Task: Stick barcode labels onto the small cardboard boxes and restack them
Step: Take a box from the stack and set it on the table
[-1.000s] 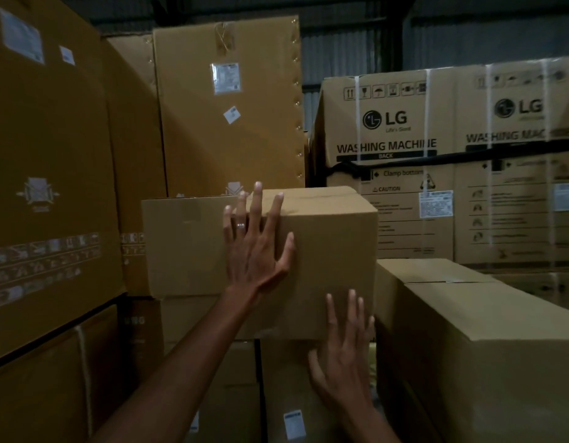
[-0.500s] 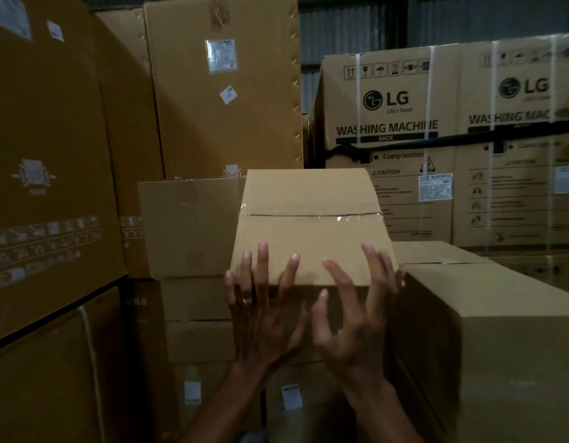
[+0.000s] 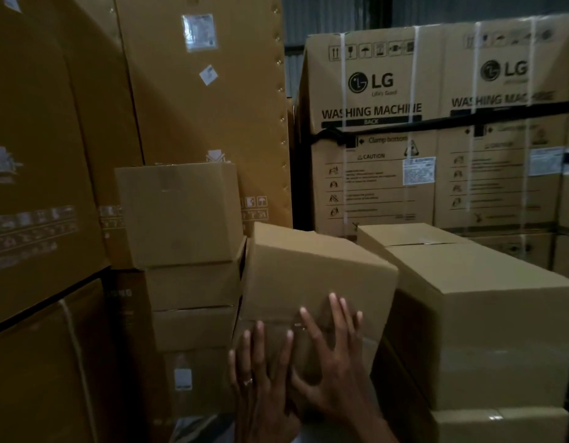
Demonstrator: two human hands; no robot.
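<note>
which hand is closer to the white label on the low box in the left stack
Left. The left hand is just right of the white label; the right hand lies farther right, beyond the left hand, on the tilted box.

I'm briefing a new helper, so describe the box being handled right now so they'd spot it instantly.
Start at the LG washing machine carton at the back right and look down and forward. In the gap between the left stack of small boxes and the long box sits the tilted small box. It alone leans askew, with the left hand and right hand spread flat against it.

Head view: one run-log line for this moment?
stage: box handling | small cardboard box: tilted | left hand, right hand: fingers spread flat on it | label: none visible
</note>
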